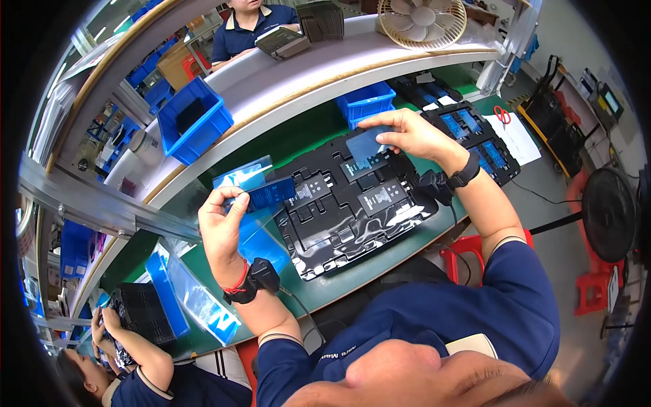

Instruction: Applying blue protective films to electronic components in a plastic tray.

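My left hand [227,207] pinches a flat, dark battery [268,195] with a blue sheen by its left end, holding it above the left side of a black moulded tray [305,261]. Between the thumb and fingers of my right hand [403,136] is a translucent blue film [366,144], raised over the tray's far part. Flat black batteries lie in the tray's recesses, among them one left of centre [313,188] and one at the right [381,197]. The film partly covers another battery behind it.
Blue film sheets [254,244] lie left of the tray, and a clear plastic bag [203,305] beyond them. Blue bins [196,122] stand along the shelf. A second tray [505,173] and red scissors [502,114] are at the right. Co-workers sit opposite and at the left.
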A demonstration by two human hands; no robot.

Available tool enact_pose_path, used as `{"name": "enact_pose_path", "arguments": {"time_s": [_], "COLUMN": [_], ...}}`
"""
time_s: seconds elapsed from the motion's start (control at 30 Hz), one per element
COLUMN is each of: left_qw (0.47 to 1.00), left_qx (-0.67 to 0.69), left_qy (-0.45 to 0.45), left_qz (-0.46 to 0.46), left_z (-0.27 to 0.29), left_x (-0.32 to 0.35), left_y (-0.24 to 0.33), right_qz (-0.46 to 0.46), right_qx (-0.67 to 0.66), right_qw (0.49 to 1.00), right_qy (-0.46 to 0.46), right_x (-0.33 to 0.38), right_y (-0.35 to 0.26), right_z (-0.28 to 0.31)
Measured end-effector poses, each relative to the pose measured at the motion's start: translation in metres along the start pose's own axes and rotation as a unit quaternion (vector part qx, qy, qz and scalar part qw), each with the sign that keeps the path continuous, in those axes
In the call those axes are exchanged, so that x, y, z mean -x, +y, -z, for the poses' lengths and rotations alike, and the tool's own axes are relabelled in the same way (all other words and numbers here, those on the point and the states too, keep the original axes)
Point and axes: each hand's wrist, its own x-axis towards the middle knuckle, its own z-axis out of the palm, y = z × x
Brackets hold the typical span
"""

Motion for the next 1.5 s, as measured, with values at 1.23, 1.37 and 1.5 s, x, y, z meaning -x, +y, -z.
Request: {"name": "enact_pose_path", "arguments": {"time_s": [1.23,1.37,1.5], "left_qw": [1.000,1.000,1.000], "left_qx": [-0.007,-0.007,-0.001], "left_qy": [0.018,0.014,0.009], "left_qz": [0.005,0.007,0.008], "left_z": [-0.006,-0.006,-0.005], "left_x": [0.001,0.000,0.000], "left_y": [0.003,0.000,-0.001], "right_qz": [-0.154,-0.159,-0.161], "right_qx": [-0.095,-0.094,-0.099], "right_qw": [0.983,0.982,0.982], "right_qy": [0.017,0.021,0.022], "right_x": [-0.011,-0.012,-0.012], "right_y": [0.013,0.015,0.015], "right_z": [-0.024,-0.023,-0.024]}}
